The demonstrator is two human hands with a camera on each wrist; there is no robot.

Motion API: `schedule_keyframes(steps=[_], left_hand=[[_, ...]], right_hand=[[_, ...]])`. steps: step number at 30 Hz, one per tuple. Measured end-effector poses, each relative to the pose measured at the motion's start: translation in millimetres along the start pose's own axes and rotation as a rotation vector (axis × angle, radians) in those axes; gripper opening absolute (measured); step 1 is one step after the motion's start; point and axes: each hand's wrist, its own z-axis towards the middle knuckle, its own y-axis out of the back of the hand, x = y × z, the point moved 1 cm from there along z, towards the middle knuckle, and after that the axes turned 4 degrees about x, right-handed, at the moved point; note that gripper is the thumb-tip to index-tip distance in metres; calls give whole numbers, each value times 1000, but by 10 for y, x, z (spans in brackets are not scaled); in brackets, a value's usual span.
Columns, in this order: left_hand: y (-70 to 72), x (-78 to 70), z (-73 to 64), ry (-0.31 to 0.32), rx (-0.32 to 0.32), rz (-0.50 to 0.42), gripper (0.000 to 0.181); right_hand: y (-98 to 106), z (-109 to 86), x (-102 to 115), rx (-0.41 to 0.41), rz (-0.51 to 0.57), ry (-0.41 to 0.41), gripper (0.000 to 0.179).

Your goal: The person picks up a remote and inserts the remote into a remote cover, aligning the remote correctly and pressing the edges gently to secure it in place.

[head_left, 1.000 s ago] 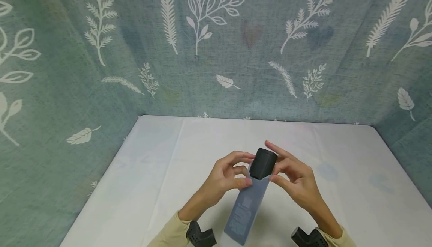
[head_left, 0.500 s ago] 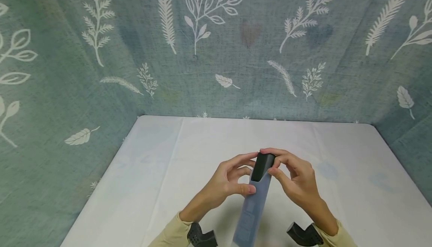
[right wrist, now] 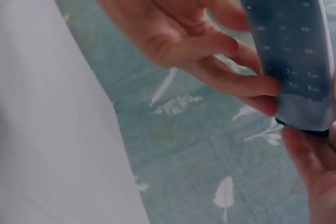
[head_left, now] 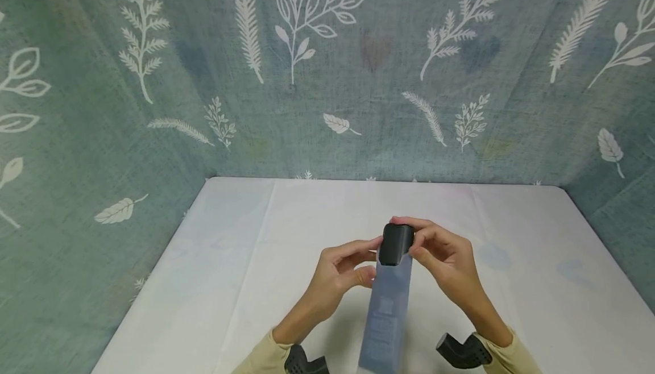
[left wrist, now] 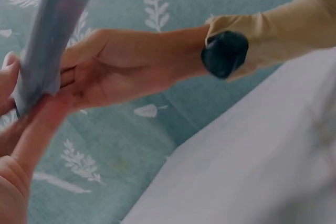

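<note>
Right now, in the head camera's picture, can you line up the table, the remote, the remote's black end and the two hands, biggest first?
1. table
2. remote in its cloudy cover
3. left hand and right hand: too alike to rank
4. black end

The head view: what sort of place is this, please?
Probably a small indoor space screened off for recording: leaf-patterned cloth surrounds a white table on three visible sides, and a black device sits on each wrist.
</note>
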Motion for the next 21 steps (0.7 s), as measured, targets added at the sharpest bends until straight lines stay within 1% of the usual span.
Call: schedule_keyframes(steps=[3, 5, 7, 8, 10, 12, 13, 15, 17, 19, 20, 21], left_hand=[[10, 2, 8, -127, -14, 32, 34], [8, 4, 22, -210, -20, 65, 24], [7, 4, 32, -261, -22, 102, 17], [7, -4, 36, -279, -20, 131, 17], [8, -36, 41, -286, -2, 189, 22], [7, -97, 47, -284, 31, 249, 28], [5, -138, 51, -282, 47, 296, 29], [-1, -229, 58, -289, 77, 421, 31], [-6, -320, 68, -315, 95, 547, 30], [-4, -391, 76, -350, 101, 666, 30], [2, -419, 80, -367, 103, 704, 30], [10, -441, 84, -374, 110, 719, 31]], right_hand=[[-7, -41, 2, 14, 36, -84, 9], [-24, -71, 0, 15, 15, -133, 7], [-43, -99, -6, 7, -9, -178, 7], [-55, -110, -11, -3, -17, -201, 7], [-72, -130, -22, -26, -11, -239, 8], [-90, -143, -37, -51, 27, -280, 9], [-100, -149, -43, -62, 41, -297, 9], [-117, -162, -51, -81, 68, -328, 10], [-132, -175, -52, -94, 78, -353, 11], [-142, -190, -55, -87, 88, -355, 13], [-145, -197, -58, -77, 97, -353, 14], [-145, -207, -59, -64, 102, -348, 15]])
